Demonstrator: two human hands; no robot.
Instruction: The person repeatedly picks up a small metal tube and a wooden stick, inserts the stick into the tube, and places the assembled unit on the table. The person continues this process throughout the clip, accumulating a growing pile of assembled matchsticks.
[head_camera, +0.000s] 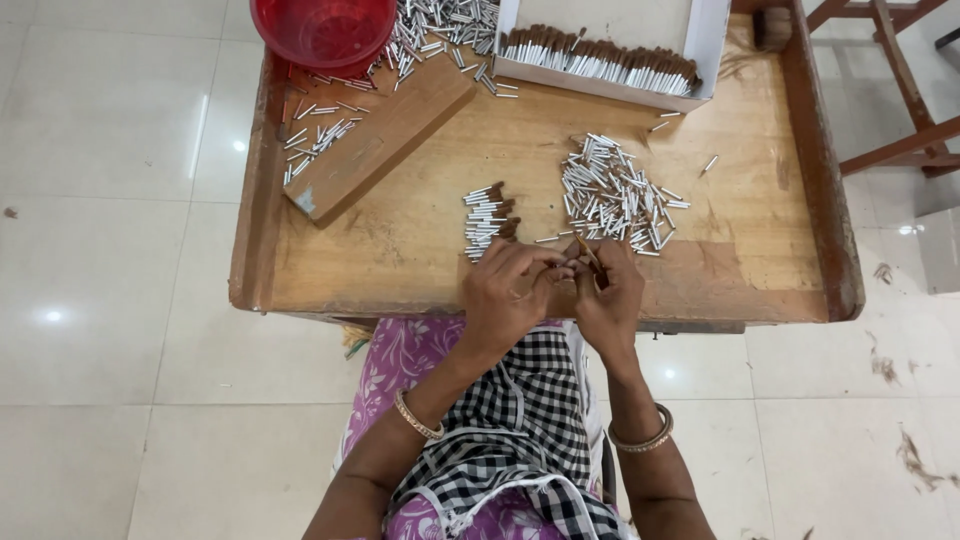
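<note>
My left hand (510, 290) and my right hand (607, 295) meet over the near edge of a low wooden table (400, 250). Their fingertips pinch a small brown tuft of bristles (590, 258) between them. Just beyond my left hand lies a neat stack of short silver tubes with brown tips (488, 218). A loose pile of bare silver tubes (612, 195) spreads just beyond my right hand.
A white box (700, 45) at the back holds a row of finished brown-tipped tubes. A red plastic bowl (322, 30) and a wooden block (385, 135) sit at the back left among scattered tubes. A wooden stool frame (890, 90) stands at the right on the tiled floor.
</note>
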